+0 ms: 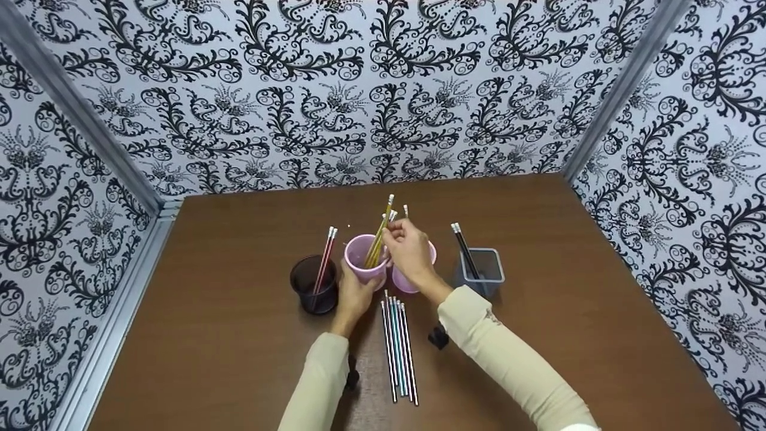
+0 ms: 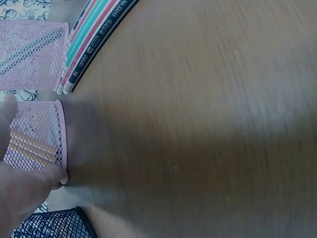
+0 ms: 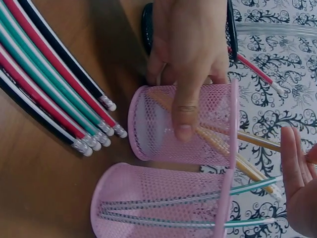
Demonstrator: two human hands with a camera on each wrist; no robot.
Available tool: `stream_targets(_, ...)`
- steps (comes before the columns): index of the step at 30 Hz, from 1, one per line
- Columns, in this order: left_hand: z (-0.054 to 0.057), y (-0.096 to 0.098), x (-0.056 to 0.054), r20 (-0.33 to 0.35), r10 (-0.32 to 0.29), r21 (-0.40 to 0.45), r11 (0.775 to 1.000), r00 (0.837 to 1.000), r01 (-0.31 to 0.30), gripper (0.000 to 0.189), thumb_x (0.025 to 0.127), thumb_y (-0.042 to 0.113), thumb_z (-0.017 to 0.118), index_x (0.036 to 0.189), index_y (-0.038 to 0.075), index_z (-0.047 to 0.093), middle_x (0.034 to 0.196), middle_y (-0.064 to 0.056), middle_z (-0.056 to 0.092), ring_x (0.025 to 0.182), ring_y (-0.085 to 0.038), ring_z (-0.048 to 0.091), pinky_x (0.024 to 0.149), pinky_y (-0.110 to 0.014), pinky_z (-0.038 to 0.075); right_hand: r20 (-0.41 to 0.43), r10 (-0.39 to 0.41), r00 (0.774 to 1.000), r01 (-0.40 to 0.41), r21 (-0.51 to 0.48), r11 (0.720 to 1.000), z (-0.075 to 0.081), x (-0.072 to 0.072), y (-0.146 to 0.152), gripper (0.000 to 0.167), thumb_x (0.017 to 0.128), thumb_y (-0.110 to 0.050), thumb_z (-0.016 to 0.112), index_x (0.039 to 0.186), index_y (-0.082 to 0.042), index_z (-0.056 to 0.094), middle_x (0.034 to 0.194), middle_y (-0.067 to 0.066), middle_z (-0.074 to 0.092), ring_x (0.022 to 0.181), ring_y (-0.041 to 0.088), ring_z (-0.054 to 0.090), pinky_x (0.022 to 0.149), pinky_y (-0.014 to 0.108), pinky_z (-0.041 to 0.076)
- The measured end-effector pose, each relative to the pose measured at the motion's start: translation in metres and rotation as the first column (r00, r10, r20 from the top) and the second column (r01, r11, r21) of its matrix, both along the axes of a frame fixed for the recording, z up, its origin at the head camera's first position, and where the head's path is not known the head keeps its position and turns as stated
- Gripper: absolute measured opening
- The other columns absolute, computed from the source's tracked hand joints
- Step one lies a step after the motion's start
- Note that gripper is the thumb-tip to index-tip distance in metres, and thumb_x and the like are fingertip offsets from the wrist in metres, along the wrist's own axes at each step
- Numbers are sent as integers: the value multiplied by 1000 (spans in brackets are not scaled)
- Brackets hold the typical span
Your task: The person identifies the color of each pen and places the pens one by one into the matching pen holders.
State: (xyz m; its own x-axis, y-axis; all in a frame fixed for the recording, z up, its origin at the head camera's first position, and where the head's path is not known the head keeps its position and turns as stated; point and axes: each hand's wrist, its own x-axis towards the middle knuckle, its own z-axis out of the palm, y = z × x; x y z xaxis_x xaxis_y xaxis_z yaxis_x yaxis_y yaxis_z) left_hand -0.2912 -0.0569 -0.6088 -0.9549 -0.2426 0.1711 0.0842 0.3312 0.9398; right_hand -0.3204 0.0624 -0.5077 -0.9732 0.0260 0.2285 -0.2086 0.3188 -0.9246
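My left hand [image 1: 356, 293] grips a pink mesh pencil cup [image 1: 361, 269], its thumb lying along the wall in the right wrist view. Several yellow pencils [image 1: 375, 248] lean inside that cup, eraser ends up. Above the rim, my right hand [image 1: 410, 246] pinches one yellow pencil [image 3: 260, 141] whose lower part is still in the cup. Close beside stands a second pink mesh cup [image 3: 163, 191] holding green pencils [image 3: 247, 224]; in the head view the right hand partly covers it.
A black round mesh cup [image 1: 302, 281] with red pencils [image 1: 325, 258] stands at left. On the right is a square mesh holder [image 1: 494, 275] with black pencils [image 1: 465, 248]. Several mixed-colour pencils [image 1: 399, 353] lie in a row on the brown table [image 1: 227, 353] between the forearms.
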Motion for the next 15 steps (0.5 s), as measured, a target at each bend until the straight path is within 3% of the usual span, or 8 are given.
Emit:
stream_targets(3,1,0,0,-2,-5,20,1000,1000,5,81,77,6,80,142,-5,33,134,-32,57,128,-44,55,113,-52,41,53,2,999,-3,18,1000,-5,-1,-1,19,94,-12,63,104,4,65,85,21,73,52,37,66,48,50,56)
stream_targets(9,1,1,0,-3,-11,17,1000,1000,11,80,78,6,80,141,-6,33,133,-33,57,128,-44,55,113,-52,40,150,-16,989,21,-29,999,-14,0,-1,21,94,-10,63,104,8,66,82,29,71,37,7,54,38,33,52)
stream_targets(12,2,1,0,-2,-15,28,999,1000,15,79,78,3,78,142,-6,33,133,-33,57,128,-45,55,113,-53,40,156,-28,987,33,-35,999,-18,0,-2,20,93,-7,62,102,10,67,74,27,70,34,4,51,33,21,45)
stream_targets(15,2,2,0,-2,-16,37,999,1000,16,79,78,2,78,141,-7,33,133,-34,57,127,-45,55,112,-53,41,163,-31,986,35,-26,999,-20,1,-2,19,92,-5,62,100,11,68,65,21,69,32,3,49,32,20,42)
